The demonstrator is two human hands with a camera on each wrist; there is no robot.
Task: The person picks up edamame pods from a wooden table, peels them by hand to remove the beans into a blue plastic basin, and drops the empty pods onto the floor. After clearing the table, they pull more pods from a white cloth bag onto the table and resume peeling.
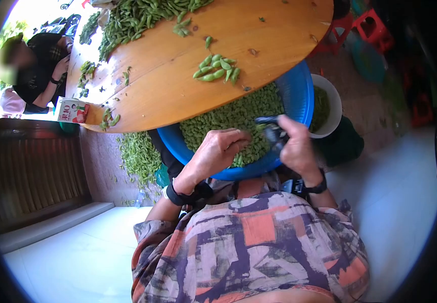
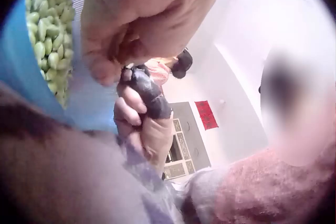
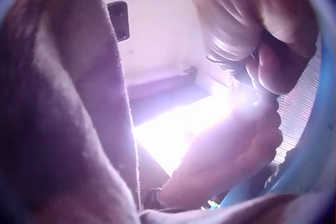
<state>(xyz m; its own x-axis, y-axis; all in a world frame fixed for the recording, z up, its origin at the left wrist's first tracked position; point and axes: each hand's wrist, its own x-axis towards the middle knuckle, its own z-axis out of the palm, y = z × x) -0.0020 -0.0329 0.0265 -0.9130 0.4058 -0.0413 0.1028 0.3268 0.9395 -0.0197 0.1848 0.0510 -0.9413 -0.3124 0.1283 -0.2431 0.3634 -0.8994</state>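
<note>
Above a blue basin (image 1: 305,96) of shelled green beans (image 1: 228,118), my two hands work close together. My left hand (image 1: 217,151) has its fingers curled inward. At its fingertips, a small pale bit of bean pod (image 2: 127,66) is pinched. My right hand (image 1: 297,151) is a little to the right, blurred, with dark wrapping (image 2: 149,95) round its thumb or finger. Its fingers (image 2: 129,106) are bent, their tips close to the left hand's; I cannot tell what they hold. In the right wrist view the hands almost meet, partly washed out by glare.
Over the basin's far side reaches a round wooden table (image 1: 163,86) with a small group of pods (image 1: 217,68), a large pod heap (image 1: 142,20) and a carton (image 1: 73,110). Empty-looking pods (image 1: 138,154) litter the floor at left. A white bucket (image 1: 333,101) stands right; a person (image 1: 41,65) sits opposite.
</note>
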